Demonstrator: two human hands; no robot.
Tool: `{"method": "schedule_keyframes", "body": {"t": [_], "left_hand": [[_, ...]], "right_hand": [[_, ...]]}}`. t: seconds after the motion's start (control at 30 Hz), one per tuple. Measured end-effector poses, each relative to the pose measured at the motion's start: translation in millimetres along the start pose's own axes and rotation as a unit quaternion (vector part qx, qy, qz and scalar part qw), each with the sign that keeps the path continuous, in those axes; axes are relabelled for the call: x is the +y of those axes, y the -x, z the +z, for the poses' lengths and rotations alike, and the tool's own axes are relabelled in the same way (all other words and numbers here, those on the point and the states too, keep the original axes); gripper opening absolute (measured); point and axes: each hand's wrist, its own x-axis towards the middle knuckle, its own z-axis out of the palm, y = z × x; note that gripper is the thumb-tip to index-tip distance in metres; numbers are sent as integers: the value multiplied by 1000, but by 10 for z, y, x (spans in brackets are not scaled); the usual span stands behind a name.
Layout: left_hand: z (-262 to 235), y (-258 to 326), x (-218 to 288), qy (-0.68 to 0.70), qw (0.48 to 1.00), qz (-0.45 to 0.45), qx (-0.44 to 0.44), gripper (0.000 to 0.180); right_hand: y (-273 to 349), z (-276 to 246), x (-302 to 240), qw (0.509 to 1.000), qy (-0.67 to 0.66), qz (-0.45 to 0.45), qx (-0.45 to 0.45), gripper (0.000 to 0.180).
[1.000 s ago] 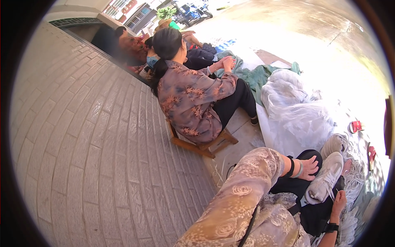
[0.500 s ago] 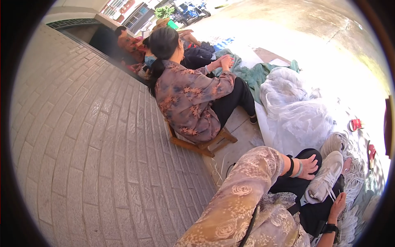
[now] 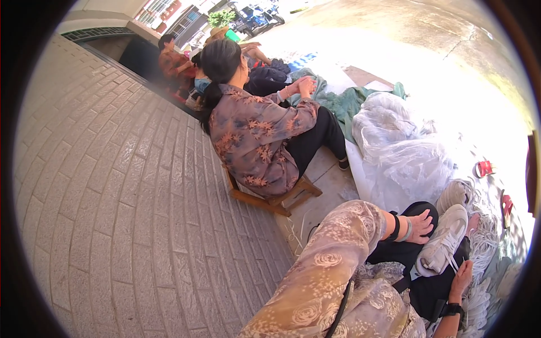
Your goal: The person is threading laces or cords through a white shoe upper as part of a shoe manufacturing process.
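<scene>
My left hand [image 3: 418, 227] lies on my black-trousered knee with its fingers spread, holding nothing. Right beside its fingertips is an off-white sneaker [image 3: 449, 236] with white laces, resting across my legs. On the other side of the shoe, low at the right, my right hand [image 3: 462, 280] is held close to the loose lace end [image 3: 452, 261]. Its fingers are drawn together, and what they grip, if anything, is too small to make out. A second pale shoe [image 3: 454, 194] sits just beyond the first, beside a heap of white strands [image 3: 483, 239].
A co-worker [image 3: 256, 138] sits on a wooden stool [image 3: 276, 205] ahead, with others farther back. A pale brick wall [image 3: 135, 197] runs along the left. White plastic sheeting [image 3: 406, 152], green cloth [image 3: 338, 104] and a red object [image 3: 483, 168] lie on the ground.
The whole view has shifted slightly. Both hands and the sneaker keep nearly the same places. Far back, another person looks more upright.
</scene>
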Motion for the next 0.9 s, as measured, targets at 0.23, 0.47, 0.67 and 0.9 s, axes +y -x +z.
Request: {"method": "schedule_keyframes", "body": {"t": [0.23,0.47,0.67,0.9], "left_hand": [[0,-71,-14,-2,1000,10,-14,39],[-297,77,-200,19,993,-24,-113,39],[-194,-43,-90,22,997,-19,-75,42],[-82,-87,-34,53,998,-6,-38,38]], "right_hand": [[-118,-88,30,996,42,-80,14,13],[-534,-14,-619,997,45,-63,-13,10],[-347,-31,-602,998,41,-37,-1,9],[-264,61,-392,997,64,-48,8,11]]}}
